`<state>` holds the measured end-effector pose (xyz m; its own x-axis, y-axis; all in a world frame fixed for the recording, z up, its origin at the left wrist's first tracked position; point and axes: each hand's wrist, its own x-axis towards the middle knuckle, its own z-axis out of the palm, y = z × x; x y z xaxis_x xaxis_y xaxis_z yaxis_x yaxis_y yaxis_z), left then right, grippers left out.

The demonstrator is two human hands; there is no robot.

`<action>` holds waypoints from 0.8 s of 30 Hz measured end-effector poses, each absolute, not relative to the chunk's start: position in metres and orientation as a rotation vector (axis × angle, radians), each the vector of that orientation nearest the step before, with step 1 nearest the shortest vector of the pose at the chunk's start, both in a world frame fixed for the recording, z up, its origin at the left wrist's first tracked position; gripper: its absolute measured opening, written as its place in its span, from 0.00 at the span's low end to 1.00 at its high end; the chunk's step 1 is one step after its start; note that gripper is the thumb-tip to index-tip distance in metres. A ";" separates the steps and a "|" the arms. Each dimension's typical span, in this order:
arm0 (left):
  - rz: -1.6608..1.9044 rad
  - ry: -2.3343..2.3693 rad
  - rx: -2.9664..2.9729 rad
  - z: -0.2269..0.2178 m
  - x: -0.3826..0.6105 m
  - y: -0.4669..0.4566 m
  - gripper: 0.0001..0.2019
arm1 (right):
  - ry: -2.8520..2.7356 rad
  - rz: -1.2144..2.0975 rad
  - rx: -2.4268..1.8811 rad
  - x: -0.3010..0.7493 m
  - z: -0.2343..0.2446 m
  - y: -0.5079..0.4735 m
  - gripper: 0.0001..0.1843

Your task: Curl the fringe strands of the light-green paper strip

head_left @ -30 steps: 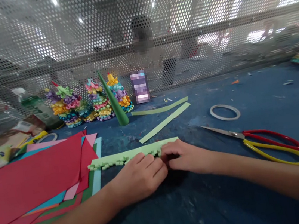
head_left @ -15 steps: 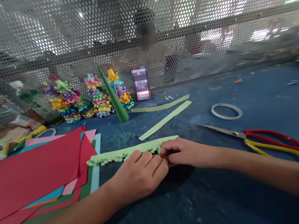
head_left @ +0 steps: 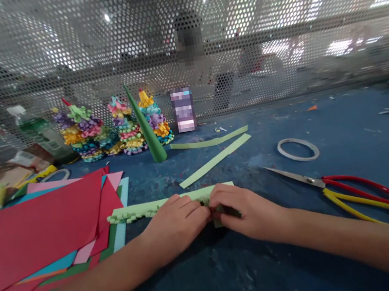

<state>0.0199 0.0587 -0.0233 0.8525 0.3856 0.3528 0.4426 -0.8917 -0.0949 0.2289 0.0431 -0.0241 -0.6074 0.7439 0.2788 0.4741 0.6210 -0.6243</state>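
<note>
Left hand (head_left: 176, 228) and right hand (head_left: 248, 216) grasp a pale green paper strip (head_left: 159, 204), its edge fringed with small tabs, beside stacked coloured paper (head_left: 38, 234).

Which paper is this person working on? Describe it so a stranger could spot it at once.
On the blue table, look between the red paper stack and the scissors. There, the left hand and right hand grip a light green strip. Unlike the plain strip beyond it, it has a fringe of little tabs.

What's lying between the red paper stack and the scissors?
The head view shows a fringed light green paper strip, held by the left hand and the right hand.
</note>
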 end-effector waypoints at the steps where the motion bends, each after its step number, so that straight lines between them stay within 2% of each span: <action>1: -0.507 -0.659 -2.887 -0.023 0.020 0.059 0.14 | -2.347 0.659 -0.962 0.229 -0.024 0.043 0.06; 9: -0.469 -0.736 -3.011 -0.020 0.022 0.061 0.14 | -2.479 0.375 -1.041 0.226 -0.026 0.043 0.02; 14: -0.482 -0.729 -2.953 -0.022 0.022 0.060 0.12 | -2.292 0.659 -1.098 0.223 -0.023 0.046 0.06; 18: -0.412 -0.666 -2.872 -0.023 0.021 0.060 0.09 | -2.124 0.904 -1.126 0.221 -0.019 0.048 0.06; 24: -0.438 -0.718 -2.933 -0.024 0.021 0.064 0.09 | -2.074 0.921 -1.167 0.218 -0.017 0.048 0.07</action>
<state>0.0212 0.0636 -0.0235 0.8485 0.4383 0.2964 0.4641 -0.8855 -0.0193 0.2181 0.0476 -0.0169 -0.4484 0.8811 0.1500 0.4798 0.3789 -0.7913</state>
